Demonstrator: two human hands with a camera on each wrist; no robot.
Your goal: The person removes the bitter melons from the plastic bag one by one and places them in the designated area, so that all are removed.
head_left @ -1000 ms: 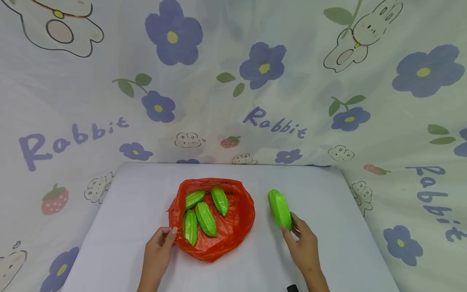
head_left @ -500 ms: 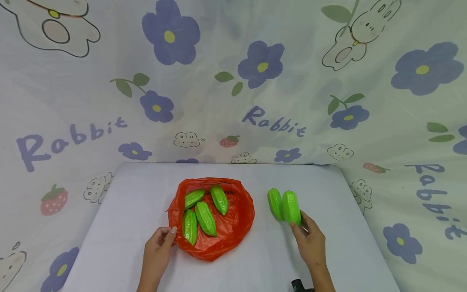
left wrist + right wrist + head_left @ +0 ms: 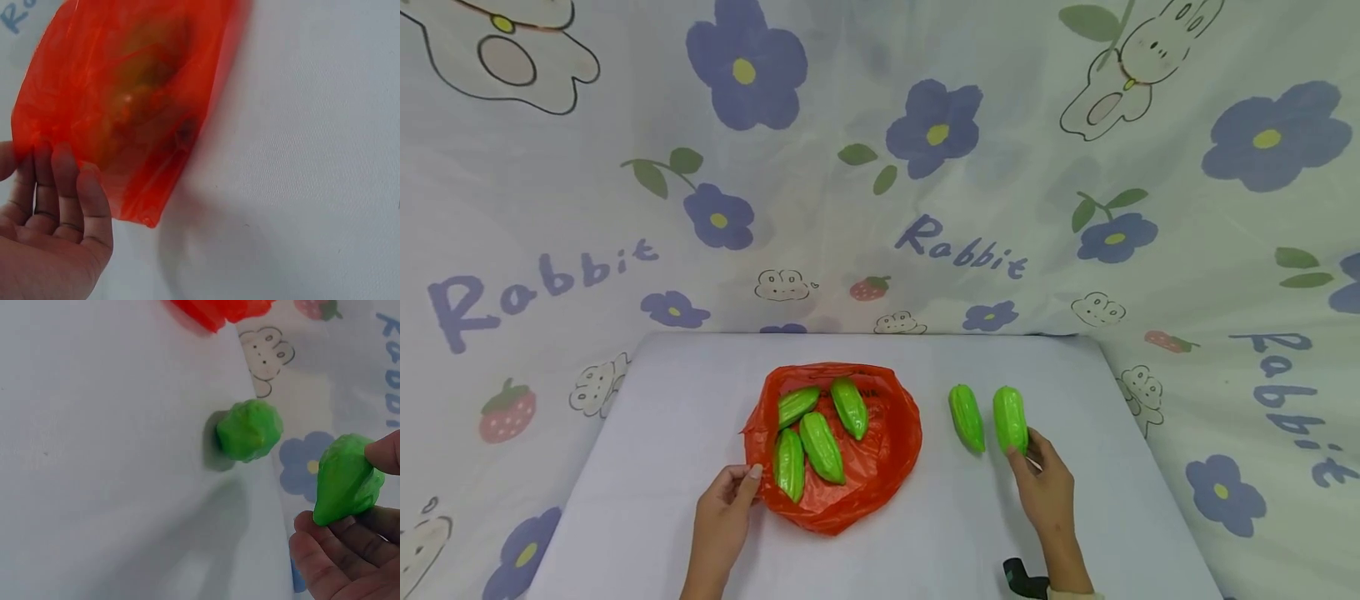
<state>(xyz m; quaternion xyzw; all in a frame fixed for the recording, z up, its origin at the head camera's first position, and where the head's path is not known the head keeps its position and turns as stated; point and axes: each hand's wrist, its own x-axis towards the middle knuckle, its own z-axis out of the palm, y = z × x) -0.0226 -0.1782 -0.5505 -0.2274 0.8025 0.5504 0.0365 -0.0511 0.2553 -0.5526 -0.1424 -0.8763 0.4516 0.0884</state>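
Note:
My left hand [image 3: 724, 510] pinches the left rim of a red plastic bag [image 3: 883, 475], thumb over the edge and fingers outside. The bag stands wide open, with several green ridged bitter melons [image 3: 822, 448] lying in it. In the left wrist view, my fingers [image 3: 65, 194] lie against the bag's thin side [image 3: 156, 119]. Right of the bag, one bitter melon [image 3: 966, 418] lies alone on the table. Just beyond it, my right hand [image 3: 1047, 487] grips another bitter melon [image 3: 1010, 412] by its near end; in the right wrist view, thumb and fingers close around this melon [image 3: 347, 478].
Everything is on a white tabletop [image 3: 895, 558]. Behind and at both sides hangs a pale cloth [image 3: 820, 208] printed with flowers and rabbits. A black angled piece [image 3: 1024, 579] shows beside my right wrist.
The right hand has moved to the right with its bitter melon, away from the other one, which now shows fully on the table. The left hand and bag have stayed put.

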